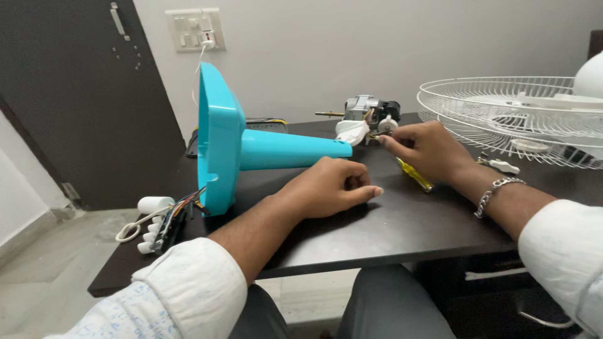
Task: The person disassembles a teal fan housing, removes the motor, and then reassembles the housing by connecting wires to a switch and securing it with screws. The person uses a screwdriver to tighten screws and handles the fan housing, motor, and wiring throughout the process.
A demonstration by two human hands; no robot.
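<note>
Yellow-handled screwdriver (414, 174) in right hand (424, 150) grip, left hand (333, 187) beside it

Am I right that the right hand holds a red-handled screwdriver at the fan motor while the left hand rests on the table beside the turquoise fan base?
Not quite: the head view shows the screwdriver has a yellow handle, not red. The rest stands: the right hand holds it at the fan motor, and the left hand rests on the dark table beside the turquoise fan base.
</note>
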